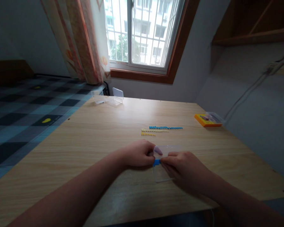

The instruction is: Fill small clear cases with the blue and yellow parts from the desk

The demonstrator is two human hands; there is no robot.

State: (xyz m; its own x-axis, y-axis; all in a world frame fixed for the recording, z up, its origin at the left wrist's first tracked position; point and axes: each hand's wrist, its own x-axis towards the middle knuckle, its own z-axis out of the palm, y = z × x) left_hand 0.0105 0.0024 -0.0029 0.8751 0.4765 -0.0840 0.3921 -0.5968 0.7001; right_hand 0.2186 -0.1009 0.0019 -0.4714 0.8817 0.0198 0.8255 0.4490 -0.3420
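My left hand (140, 153) is closed on the left edge of a clear plastic sheet or lid (159, 175), low over the near middle of the table. Its thumb shows through the transparent plastic. A small bright blue piece (156, 162) sits between my two hands, against the plastic. The fingertips of my right hand (183, 162) are pinched together at the right end of this blue piece. Beyond my hands, small pieces lie in lines: a long blue row (165, 128), a cream row (155, 130) and a shorter yellow row (148, 134).
Two open clear plastic boxes (115, 100) stand at the table's far left corner. At the right edge lies an orange-yellow box (207, 120) with a clear case on top. A checked bed (38, 110) adjoins the wooden table (97, 126) on the left.
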